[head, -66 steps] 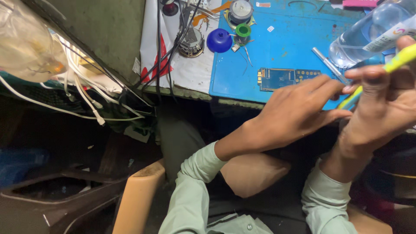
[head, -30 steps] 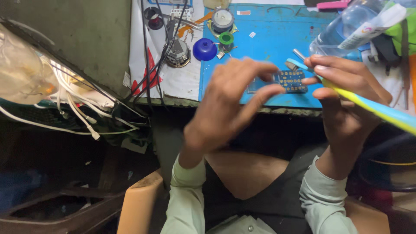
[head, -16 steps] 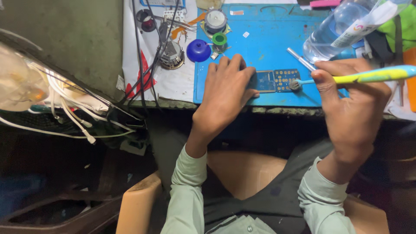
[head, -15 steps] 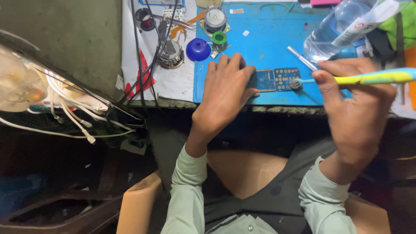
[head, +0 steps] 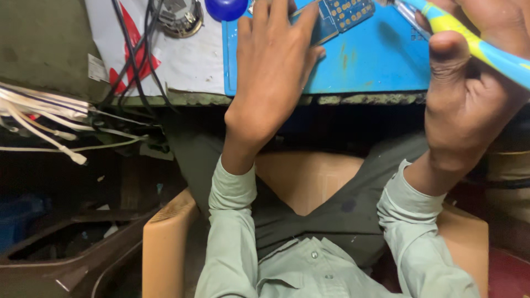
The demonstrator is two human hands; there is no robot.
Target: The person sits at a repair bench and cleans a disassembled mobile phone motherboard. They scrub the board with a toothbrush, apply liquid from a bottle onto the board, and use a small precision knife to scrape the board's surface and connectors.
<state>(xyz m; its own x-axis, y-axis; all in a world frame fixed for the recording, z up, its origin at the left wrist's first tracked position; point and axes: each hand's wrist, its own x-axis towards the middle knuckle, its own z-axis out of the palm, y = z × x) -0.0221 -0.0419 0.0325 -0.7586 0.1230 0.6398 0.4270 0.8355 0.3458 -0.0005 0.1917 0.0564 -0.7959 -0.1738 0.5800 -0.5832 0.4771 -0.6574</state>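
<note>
The left hand (head: pixel 276 72) lies flat and spread on the blue mat (head: pixel 364 66), fingers stretched forward, grasping nothing; its fingertips press on the near edge of the board (head: pixel 345 12), a small blue circuit board with rows of gold pads, likely to pin it so it cannot slide while being worked on. The board sits at the top of the view, partly cut off by the frame and partly covered by the fingers.

The right hand (head: pixel 475 83) is closed around a brush (head: pixel 475 41), a yellow and blue handle that runs slantwise from the right edge up toward the board. The thumb clamps it against the curled fingers. Its head is out of view, so I cannot tell whether it touches the board.

The mat's near edge meets the bench edge (head: pixel 265 99) just under the left palm; beyond that edge is only the person's lap, so there is little room to pull back. To the left, a white sheet (head: pixel 176 60) carries black cables (head: pixel 132 49) and a round metal part (head: pixel 179 14), with a blue cap (head: pixel 226 6) just beside the mat. A bunch of white wires (head: pixel 44 116) hangs well apart at the left. The mat between the hands lies open.
</note>
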